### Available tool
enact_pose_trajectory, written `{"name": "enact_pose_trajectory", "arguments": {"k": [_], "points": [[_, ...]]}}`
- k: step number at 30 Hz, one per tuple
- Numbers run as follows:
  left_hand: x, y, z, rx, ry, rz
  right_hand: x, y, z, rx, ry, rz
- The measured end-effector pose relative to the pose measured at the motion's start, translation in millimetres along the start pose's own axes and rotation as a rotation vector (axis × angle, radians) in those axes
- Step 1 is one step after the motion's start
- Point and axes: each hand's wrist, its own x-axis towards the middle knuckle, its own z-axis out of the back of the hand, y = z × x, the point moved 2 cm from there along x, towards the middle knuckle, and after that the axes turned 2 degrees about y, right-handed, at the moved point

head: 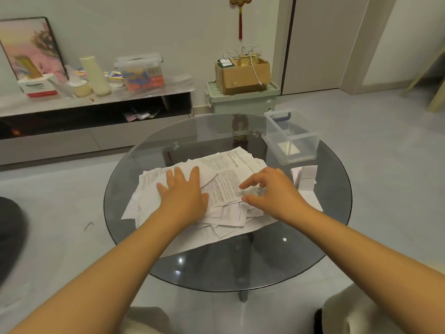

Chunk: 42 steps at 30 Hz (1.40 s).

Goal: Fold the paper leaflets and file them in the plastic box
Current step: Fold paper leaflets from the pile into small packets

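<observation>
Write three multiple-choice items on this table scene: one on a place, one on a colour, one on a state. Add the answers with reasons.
1. Where does the plastic box stand?
A. far right of the glass table
B. on the floor
C. on the leaflet pile

2. What colour is the box's handle?
A. red
B. blue
C. yellow

3. How is the left hand?
A. clenched in a fist
B. holding a pen
C. flat on the leaflets, fingers spread

Answers: 1 A, it sits beyond the right hand near the table's rim; 2 B, a blue grip shows at its far end; 3 C, the palm presses the pile.
</observation>
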Motion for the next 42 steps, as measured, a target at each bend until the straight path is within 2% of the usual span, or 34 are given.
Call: {"name": "enact_pose_trajectory", "arguments": {"k": [2, 6, 11, 14, 19, 21, 25, 27, 30, 32, 36, 39, 42], "points": [[4, 10, -2, -0.073, 0.021, 0.008, 2, 0, -4, -0.009, 0.011, -0.008], [1, 10, 4, -0.125, -0.143, -0.116, 6, -1, -8, -0.014, 0.012, 0.001], [-5, 1, 2, -0.287, -0.228, -0.247, 4, 0, -7, 0.002, -0.004, 0.053], [-9, -6, 0, -0.380, -0.227, -0.358, 1, -1, -4, -0.029, 0.029, 0.092], [-13, -11, -5, -0.362, -0.142, -0.485, -1, -8, 0, -0.130, 0.067, 0.102], [-14, -11, -3, -0.344, -0.150, -0.479, -3, -11, 3, -0.078, 0.055, 0.065], [-13, -3, 18, -0.465, -0.322, -0.345, -7, -11, 18, 0.158, -0.047, 0.000], [-11, 2, 28, -0.618, -0.356, -0.283, -8, -12, 26, 0.283, -0.102, -0.044], [-9, 5, 33, -0.978, -0.322, -0.216, -9, -14, 32, 0.476, -0.167, -0.134], [-8, 4, 34, -1.078, -0.328, -0.201, -10, -16, 32, 0.595, -0.187, -0.202], [-6, -3, 28, -0.755, -0.304, -0.269, -12, -21, 27, 0.615, -0.225, -0.302], [-9, -12, 14, -0.513, -0.180, -0.343, -15, -23, 16, 0.555, -0.157, -0.357], [-13, -21, 2, -0.315, -0.092, -0.441, -18, -20, 9, 0.529, -0.048, -0.333]]}}
